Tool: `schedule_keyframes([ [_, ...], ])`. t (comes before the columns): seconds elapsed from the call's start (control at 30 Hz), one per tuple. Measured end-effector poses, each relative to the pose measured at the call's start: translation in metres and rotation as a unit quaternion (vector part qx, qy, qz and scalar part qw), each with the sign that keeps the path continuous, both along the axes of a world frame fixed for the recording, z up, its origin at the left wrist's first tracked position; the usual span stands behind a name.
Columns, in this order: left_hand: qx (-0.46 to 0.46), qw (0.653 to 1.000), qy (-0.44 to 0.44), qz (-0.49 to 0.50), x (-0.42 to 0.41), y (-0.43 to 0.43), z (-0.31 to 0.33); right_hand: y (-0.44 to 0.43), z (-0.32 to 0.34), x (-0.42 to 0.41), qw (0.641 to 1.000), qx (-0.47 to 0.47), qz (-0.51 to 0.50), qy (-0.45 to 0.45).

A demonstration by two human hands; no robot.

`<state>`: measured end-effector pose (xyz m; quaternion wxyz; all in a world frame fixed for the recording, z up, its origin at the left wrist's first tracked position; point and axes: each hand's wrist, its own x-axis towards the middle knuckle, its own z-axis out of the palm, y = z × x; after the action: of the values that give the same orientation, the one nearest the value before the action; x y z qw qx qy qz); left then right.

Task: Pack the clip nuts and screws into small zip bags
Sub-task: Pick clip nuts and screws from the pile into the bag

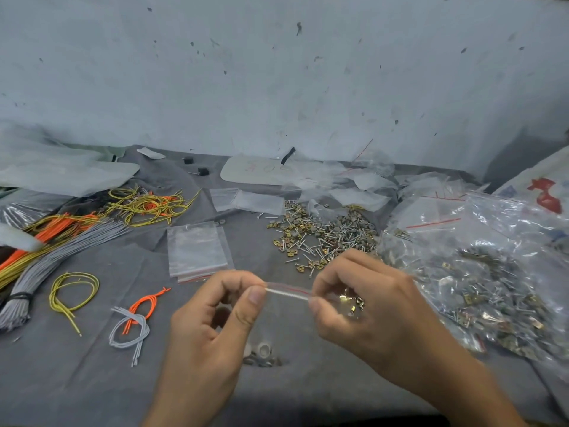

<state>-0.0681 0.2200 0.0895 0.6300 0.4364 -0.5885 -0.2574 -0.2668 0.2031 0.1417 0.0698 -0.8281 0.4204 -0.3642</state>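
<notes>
Over the near edge of the grey cloth (92, 380), the left hand (209, 315) pinches one end of a small zip bag (288, 292) at its seal. The right hand (369, 303) pinches the other end, with brass clip nuts (351, 303) glinting by its fingers. The loose pile of clip nuts and screws (320, 235) lies behind, mid-cloth, beside a stack of empty bags (197, 248).

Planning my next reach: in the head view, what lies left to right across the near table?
Yellow loop → orange and grey wires → left hand → zip bag, pinched by both hands → right hand → large bag of parts.
</notes>
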Motion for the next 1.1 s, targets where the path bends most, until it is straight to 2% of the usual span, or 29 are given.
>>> schedule_keyframes([
  [0.23, 0.022, 0.999, -0.016, -0.031, -0.002, 0.003, -0.002, 0.000, -0.001, 0.017, 0.997, -0.073, 0.026, 0.001],
  [0.37, 0.020, 0.999, -0.022, -0.023, 0.001, 0.003, -0.003, 0.001, -0.006, 0.007, 0.997, -0.068, 0.021, -0.033],
  [0.77, 0.019, 1.000, -0.001, -0.006, 0.000, 0.001, -0.003, 0.001, -0.021, -0.023, 0.997, -0.049, -0.035, -0.047],
  [0.9, 0.038, 0.999, 0.034, -0.013, -0.002, -0.003, -0.014, 0.005, -0.029, -0.024, 0.994, -0.014, -0.023, -0.102],
  [1.0, 0.067, 0.993, 0.080, -0.054, -0.003, -0.006, -0.022, 0.008, -0.035, -0.021, 0.985, 0.046, -0.003, -0.168],
  [1.1, 0.099, 0.990, 0.053, -0.084, -0.010, -0.009, -0.030, 0.010, -0.044, -0.020, 0.963, 0.125, 0.002, -0.241],
])
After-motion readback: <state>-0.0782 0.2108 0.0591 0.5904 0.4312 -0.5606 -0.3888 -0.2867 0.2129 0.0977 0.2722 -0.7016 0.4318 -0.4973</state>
